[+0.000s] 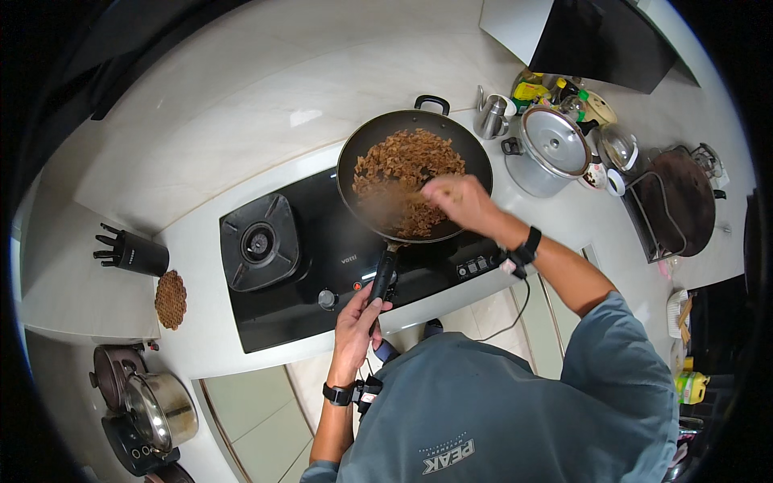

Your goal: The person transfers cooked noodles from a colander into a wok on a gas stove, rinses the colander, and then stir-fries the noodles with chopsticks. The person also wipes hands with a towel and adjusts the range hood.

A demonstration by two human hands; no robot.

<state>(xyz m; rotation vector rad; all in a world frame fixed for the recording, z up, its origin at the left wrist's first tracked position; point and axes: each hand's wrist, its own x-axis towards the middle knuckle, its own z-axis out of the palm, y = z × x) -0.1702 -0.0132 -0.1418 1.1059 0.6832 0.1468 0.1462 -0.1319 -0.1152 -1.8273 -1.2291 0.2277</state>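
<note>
A dark two-handled wok (pixel 477 163) sits on the right side of a black glass gas hob (pixel 338 241). Chopped brown food (pixel 410 151) is spread across its bottom. My left hand (pixel 357 320) grips the long black handle (pixel 384 275) at the hob's front edge. Over the right part of the food, my right hand (pixel 462 202) is closed and blurred by motion. A brownish utensil (pixel 392 202), smeared by the same blur, reaches left from its fingers into the food; its exact shape cannot be made out. The burner under the wok is hidden.
An unused burner (pixel 259 243) and a control knob (pixel 327 299) lie left of the wok. Further left stand a knife block (pixel 142 252) and a woven trivet (pixel 171 300). A steel kettle (pixel 492 118), a lidded pot (pixel 540 166) and several bottles (pixel 558 93) crowd the right.
</note>
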